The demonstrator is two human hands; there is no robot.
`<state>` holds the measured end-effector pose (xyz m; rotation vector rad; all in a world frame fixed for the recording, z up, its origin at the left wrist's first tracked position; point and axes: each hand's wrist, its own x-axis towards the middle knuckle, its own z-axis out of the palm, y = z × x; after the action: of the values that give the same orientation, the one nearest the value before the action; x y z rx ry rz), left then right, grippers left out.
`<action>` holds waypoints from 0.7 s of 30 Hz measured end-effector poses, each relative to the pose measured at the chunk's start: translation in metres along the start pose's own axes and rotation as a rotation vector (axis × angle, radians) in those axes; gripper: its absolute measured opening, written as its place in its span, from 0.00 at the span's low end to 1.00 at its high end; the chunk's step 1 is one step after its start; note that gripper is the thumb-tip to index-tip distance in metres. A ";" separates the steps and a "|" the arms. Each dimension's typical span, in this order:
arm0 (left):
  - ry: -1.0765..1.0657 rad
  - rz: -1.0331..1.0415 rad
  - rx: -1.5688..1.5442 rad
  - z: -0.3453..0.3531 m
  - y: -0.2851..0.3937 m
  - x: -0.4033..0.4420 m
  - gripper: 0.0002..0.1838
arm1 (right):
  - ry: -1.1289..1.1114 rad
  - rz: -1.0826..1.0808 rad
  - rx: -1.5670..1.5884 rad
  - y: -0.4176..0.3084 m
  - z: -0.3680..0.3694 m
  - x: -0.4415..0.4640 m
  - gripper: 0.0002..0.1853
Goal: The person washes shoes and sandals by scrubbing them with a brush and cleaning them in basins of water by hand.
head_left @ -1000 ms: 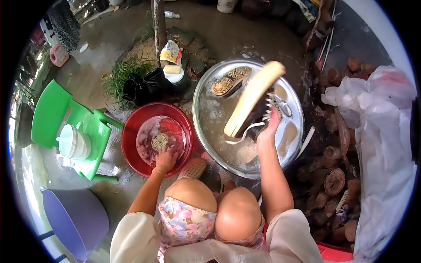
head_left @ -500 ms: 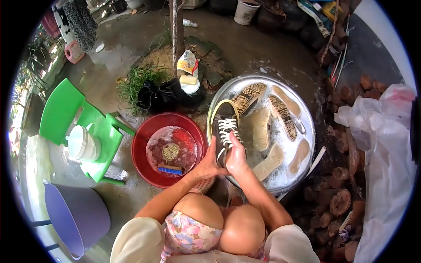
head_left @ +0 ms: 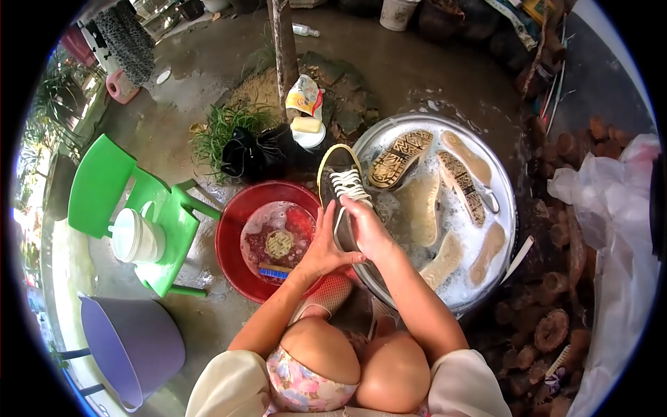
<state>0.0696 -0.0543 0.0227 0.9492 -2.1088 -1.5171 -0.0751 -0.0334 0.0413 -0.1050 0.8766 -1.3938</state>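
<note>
A dark sneaker [head_left: 338, 165] with white laces and a pale yellow sole edge is held up, toe pointing away, over the left rim of the metal basin [head_left: 515, 208]. My right hand [head_left: 370, 233] is wrapped round its right side near the laces. My left hand [head_left: 323, 249] lies along its left side, fingers stretched up and thumb reaching across the heel end. In the basin's foamy water are a patterned shoe sole [head_left: 401, 158], another patterned shoe [head_left: 462, 187] and several tan insoles [head_left: 420, 208]. The sneaker's heel is partly hidden behind my hands.
A red basin [head_left: 228, 243] holds soapy water and a blue-bristled brush [head_left: 275, 272]. A green chair [head_left: 104, 174] carries a white bucket [head_left: 136, 238]; a purple tub [head_left: 132, 347] stands nearer. Black shoes [head_left: 243, 154] and a soap bar [head_left: 306, 124] are by the post. Clay pots [head_left: 552, 326] lie right.
The sneaker and both hands have shifted left, toward the red basin. More of the patterned sole in the metal basin shows now. The view has turned slightly.
</note>
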 end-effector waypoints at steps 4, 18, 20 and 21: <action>0.101 0.033 -0.049 0.007 0.003 -0.002 0.74 | 0.060 -0.339 -0.803 -0.015 0.028 -0.039 0.20; 0.252 -0.323 -0.141 -0.002 0.023 0.025 0.33 | 0.349 -0.708 -1.391 -0.040 -0.027 -0.033 0.32; 0.254 -0.232 0.158 -0.006 0.019 0.024 0.27 | 0.372 -0.668 -1.355 -0.047 -0.030 -0.018 0.16; 0.246 -0.241 0.244 -0.008 0.029 0.025 0.26 | 0.369 -0.621 -1.252 -0.052 -0.029 -0.015 0.11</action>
<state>0.0480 -0.0717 0.0508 1.4440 -2.0885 -1.1866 -0.1331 -0.0200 0.0573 -1.1773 2.0513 -1.2113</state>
